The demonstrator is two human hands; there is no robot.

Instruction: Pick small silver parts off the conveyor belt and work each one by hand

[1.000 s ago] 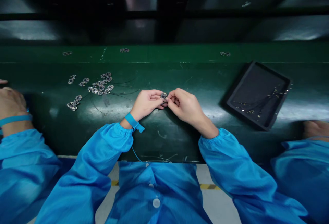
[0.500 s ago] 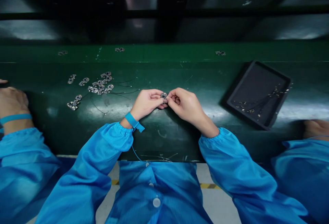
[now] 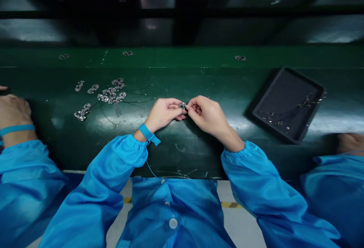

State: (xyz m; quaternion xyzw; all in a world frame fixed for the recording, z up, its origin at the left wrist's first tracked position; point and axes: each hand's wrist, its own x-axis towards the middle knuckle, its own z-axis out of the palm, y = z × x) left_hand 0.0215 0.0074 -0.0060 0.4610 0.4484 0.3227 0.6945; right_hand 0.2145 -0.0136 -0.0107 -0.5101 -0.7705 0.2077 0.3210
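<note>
Near the middle of the bench, my left hand [image 3: 165, 112] pinches a small circuit board [image 3: 182, 105] between thumb and fingers. My right hand [image 3: 205, 113] is closed, with thumb and index fingertips pressed together at the board's right edge. Whatever those fingertips hold is too small to make out. Left of my hands lies a loose cluster of similar circuit boards [image 3: 112, 91]. Thin black cables [image 3: 136, 102] with small metal tips trail from that cluster towards my left hand.
A black tray [image 3: 263, 102] with several thin cables [image 3: 284, 115] stands to the right. Along the green strip [image 3: 182, 56] at the back lie a few boards [image 3: 240, 58]. Co-workers' arms rest at both sides: a hand [image 3: 14, 109] left, another hand [image 3: 351, 142] right.
My right hand has shifted slightly right, and the held board shows a little more between my fingers. Boards on the back strip have moved left.
</note>
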